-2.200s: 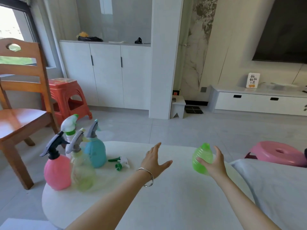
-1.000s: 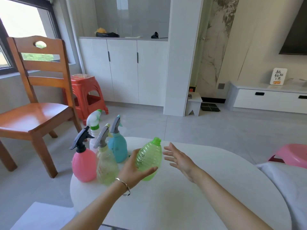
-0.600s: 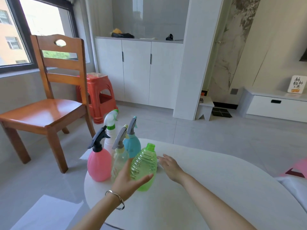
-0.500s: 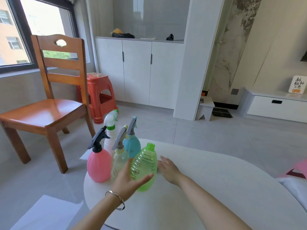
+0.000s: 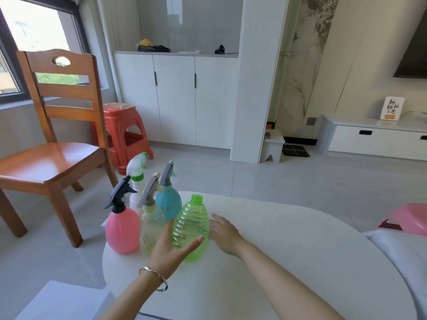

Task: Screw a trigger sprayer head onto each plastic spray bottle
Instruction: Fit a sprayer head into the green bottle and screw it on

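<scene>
Left hand [image 5: 172,247] wraps the ribbed green plastic bottle [image 5: 191,229], neck bare, upright on round white worktop [image 5: 288,262], prob. to steady it for a sprayer. Right hand [image 5: 225,232] open, empty, palm down behind the bottle.

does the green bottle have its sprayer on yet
Not yet. The green bottle stands upright with a bare, open threaded neck, steadied by the left hand; the four bottles beside it carry trigger heads.

Ribbed green bottle [image 5: 191,227]; pink bottle [image 5: 122,229]; teal bottle [image 5: 168,203]; orange stool [image 5: 122,132]; white table [image 5: 288,250]
</scene>
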